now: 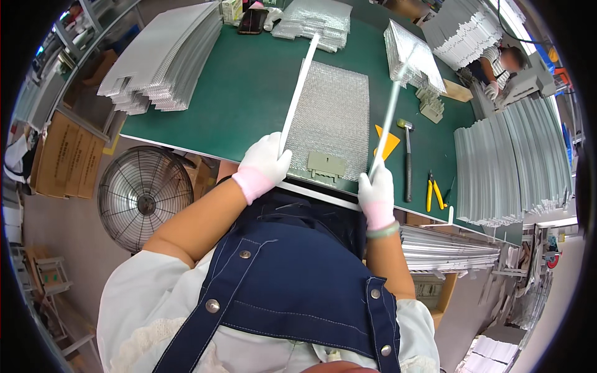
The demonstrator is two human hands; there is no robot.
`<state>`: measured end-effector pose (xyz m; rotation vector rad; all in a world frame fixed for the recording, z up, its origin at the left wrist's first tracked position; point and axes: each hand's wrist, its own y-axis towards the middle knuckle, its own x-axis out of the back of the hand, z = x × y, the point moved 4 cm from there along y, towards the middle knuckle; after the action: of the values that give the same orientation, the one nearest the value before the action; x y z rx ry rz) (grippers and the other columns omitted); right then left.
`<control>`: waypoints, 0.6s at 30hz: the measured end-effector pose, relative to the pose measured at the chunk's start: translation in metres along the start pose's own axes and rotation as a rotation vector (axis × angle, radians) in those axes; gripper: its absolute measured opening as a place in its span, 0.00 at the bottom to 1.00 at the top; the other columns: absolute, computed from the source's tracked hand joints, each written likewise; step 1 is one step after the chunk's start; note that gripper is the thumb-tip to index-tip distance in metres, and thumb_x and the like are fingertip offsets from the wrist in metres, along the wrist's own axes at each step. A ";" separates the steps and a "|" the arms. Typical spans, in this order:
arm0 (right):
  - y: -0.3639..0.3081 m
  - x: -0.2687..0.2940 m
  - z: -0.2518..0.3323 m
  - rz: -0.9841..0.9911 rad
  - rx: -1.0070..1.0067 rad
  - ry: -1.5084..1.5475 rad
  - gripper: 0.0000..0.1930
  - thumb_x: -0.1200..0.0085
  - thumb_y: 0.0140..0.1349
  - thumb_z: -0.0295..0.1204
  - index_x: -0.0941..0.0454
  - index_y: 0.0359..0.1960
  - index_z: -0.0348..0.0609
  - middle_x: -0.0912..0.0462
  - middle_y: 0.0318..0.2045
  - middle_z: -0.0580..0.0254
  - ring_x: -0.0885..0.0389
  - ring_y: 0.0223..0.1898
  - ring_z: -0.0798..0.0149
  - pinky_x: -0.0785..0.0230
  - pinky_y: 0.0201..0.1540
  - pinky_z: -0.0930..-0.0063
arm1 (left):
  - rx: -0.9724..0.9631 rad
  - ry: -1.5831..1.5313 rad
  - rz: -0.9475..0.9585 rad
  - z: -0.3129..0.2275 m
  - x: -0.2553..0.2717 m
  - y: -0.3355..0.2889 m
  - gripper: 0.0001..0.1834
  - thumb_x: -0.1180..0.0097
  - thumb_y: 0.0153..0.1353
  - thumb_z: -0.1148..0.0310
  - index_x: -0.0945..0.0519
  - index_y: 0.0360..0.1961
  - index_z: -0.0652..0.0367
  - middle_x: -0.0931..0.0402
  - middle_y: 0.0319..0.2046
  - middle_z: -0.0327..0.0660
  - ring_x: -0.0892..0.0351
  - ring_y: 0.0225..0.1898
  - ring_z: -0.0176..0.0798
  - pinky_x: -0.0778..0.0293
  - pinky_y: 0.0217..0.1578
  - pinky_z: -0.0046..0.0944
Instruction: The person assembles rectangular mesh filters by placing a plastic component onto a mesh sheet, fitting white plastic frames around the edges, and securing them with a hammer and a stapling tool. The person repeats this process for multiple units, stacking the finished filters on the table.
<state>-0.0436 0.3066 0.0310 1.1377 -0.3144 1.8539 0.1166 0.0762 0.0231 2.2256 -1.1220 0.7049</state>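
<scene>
My left hand [264, 163], in a white glove with a pink cuff, is closed round the lower end of a long white metal strip [298, 96]. A second pale strip [390, 105], blurred along its length, rises from my gloved right hand [377, 193], whose fingers grip its near end. Between the two strips a silvery mesh panel [336, 105] lies flat on the green table. A grey-green notched block [326, 165] rests on the panel's near end. In front of my body a white bar [320, 194] runs between my hands; whether it joins the strips I cannot tell.
Right of my right hand lie an orange triangular scraper [387, 144], a hammer [407, 161] and yellow-handled pliers [434, 191]. Stacked panels [165, 53] stand at the far left, more mesh [314, 22] at the back. A fan [146, 202] stands left; another person [497, 65] works at right.
</scene>
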 end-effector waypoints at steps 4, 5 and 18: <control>0.012 -0.010 -0.006 0.106 -0.024 0.089 0.18 0.44 0.62 0.33 0.22 0.50 0.34 0.16 0.36 0.42 0.16 0.40 0.43 0.26 0.46 0.59 | 0.191 0.250 0.109 -0.005 0.010 -0.003 0.14 0.46 0.63 0.62 0.25 0.38 0.65 0.23 0.36 0.58 0.22 0.44 0.62 0.27 0.47 0.57; 0.006 -0.013 -0.003 0.131 -0.033 0.084 0.18 0.43 0.62 0.33 0.22 0.50 0.36 0.15 0.36 0.42 0.16 0.40 0.42 0.26 0.46 0.57 | 0.261 0.307 0.132 -0.003 0.015 -0.013 0.14 0.46 0.62 0.61 0.26 0.37 0.64 0.23 0.36 0.58 0.23 0.44 0.63 0.27 0.47 0.58; -0.070 -0.022 0.000 -0.012 -0.121 0.144 0.25 0.38 0.62 0.33 0.28 0.58 0.30 0.18 0.31 0.57 0.20 0.28 0.64 0.24 0.39 0.70 | 0.494 -0.032 0.261 0.031 0.022 -0.084 0.25 0.40 0.65 0.50 0.20 0.35 0.67 0.23 0.25 0.42 0.24 0.28 0.36 0.28 0.34 0.39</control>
<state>0.0164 0.3329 -0.0032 0.9171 -0.3318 1.8686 0.2041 0.0855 -0.0042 2.5177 -1.3890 1.1645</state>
